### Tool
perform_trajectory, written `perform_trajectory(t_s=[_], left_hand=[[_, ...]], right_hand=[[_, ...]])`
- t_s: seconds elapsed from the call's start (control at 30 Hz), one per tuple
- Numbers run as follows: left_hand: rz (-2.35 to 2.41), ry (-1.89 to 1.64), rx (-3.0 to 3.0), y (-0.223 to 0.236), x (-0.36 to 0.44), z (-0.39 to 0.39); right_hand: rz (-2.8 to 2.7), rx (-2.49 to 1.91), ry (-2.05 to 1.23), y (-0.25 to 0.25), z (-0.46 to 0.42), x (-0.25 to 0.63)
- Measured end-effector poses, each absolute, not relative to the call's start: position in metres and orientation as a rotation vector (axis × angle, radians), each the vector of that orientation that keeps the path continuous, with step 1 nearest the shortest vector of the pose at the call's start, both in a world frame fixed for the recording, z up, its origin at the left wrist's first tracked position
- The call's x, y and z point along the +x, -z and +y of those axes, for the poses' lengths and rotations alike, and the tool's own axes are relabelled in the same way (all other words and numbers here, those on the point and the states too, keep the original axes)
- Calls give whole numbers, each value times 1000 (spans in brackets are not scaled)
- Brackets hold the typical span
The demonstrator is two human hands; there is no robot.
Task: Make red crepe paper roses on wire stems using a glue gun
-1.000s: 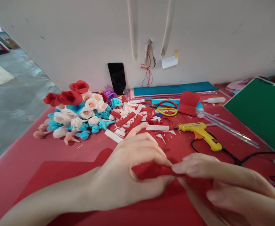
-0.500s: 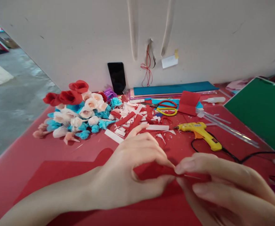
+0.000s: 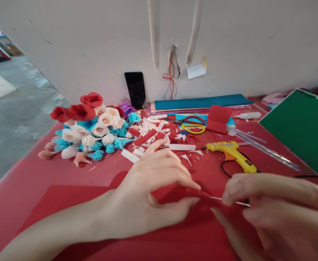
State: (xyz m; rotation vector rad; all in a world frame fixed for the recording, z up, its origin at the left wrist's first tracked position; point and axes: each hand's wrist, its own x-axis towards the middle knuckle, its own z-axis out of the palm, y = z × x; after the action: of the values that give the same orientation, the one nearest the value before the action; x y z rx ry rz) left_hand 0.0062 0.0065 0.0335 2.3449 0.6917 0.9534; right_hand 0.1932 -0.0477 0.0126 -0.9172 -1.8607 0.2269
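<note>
My left hand (image 3: 159, 195) is closed, its thumb and fingertips pinching a piece of red paper (image 3: 172, 194) gathered to a narrow end. A thin pale stick (image 3: 242, 204) comes out of that end and points right. Over the stick, my right hand (image 3: 273, 214) has its index fingertip covering part of it. The thumb of this hand is spread apart from the index finger, below the stick. Under both hands lies a large red sheet (image 3: 74, 197) on the red table (image 3: 17, 203).
Paper flowers (image 3: 93, 127) are heaped at the left, beside scattered paper scraps (image 3: 153, 136). Scissors (image 3: 193, 127), a yellow glue gun (image 3: 232, 152) with a black cord and a green board (image 3: 297, 130) lie to the right. A phone (image 3: 135, 88) leans against the wall.
My right hand has moved right, away from the left fingertips, and its thumb and index finger have parted. More of the stick and the narrow red paper end now show.
</note>
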Motion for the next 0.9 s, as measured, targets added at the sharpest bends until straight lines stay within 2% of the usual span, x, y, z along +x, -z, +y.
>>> perform_trajectory(t_s=[0.27,0.67,0.9], left_hand=[[701,-951,2432,-34,5,7],[737,-912,2463,-32,6,7],[826,-1010,2632,-31,3,8]], right_hand=[[-1649,-917,-568,-28,-34,191],[-1759,-1029,-447,-30,-26,198],[-1767,-1088,-439,-30,-25,200]])
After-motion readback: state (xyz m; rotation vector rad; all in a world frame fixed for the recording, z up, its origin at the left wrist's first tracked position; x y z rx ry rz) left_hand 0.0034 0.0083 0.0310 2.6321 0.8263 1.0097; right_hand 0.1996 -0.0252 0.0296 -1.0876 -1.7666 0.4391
